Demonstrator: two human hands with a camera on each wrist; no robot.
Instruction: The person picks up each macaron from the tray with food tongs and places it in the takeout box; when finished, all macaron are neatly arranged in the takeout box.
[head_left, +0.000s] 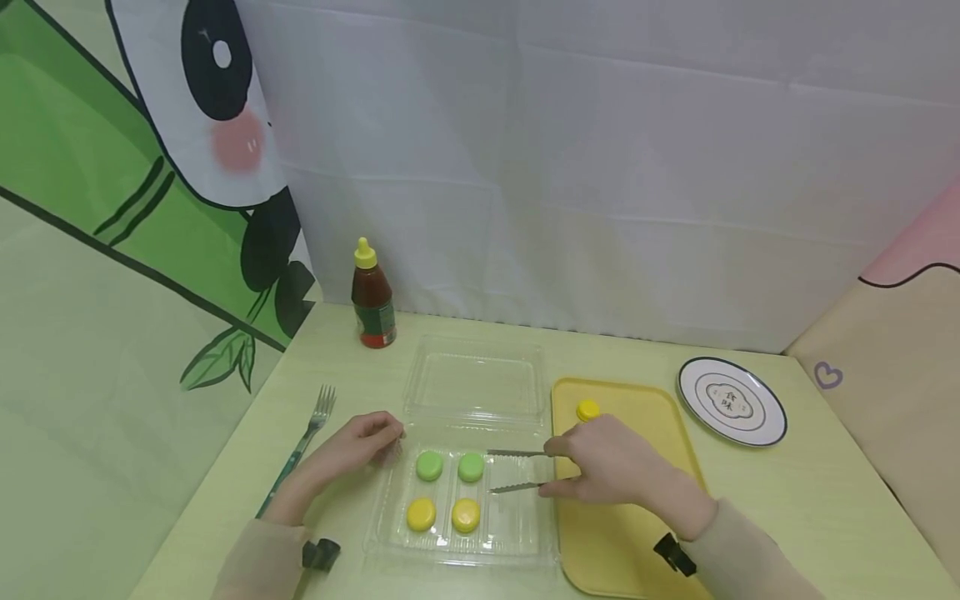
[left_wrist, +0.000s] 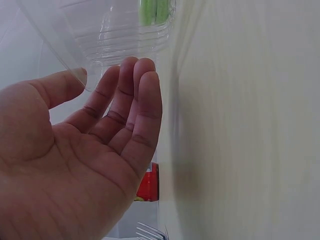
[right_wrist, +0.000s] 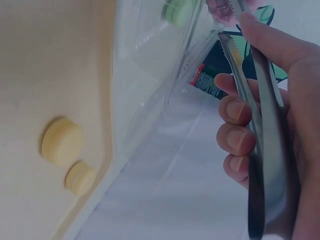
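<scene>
My left hand (head_left: 360,446) holds the left edge of a clear plastic box (head_left: 517,542). In the left wrist view its thumb and curved fingers lie on either side of the rim. Two green macarons (head_left: 429,466) sit in the box's rear row, two yellow macarons (head_left: 421,514) in the front row. My right hand (head_left: 611,462) grips metal tongs (right_wrist: 272,150), whose spread tips lie over the box, right of the green macarons, with nothing between them. On the yellow tray (head_left: 600,542), the right wrist view shows two yellow macarons (right_wrist: 62,142); my right hand hides one from the head view.
Behind the box base lies its clear lid (head_left: 476,379), folded open. A sauce bottle (head_left: 373,304) stands at the back left and a fork (head_left: 307,437) lies beside my left forearm. A white plate (head_left: 731,402) rests right of the tray. A white cloth (head_left: 562,167) hangs behind the table.
</scene>
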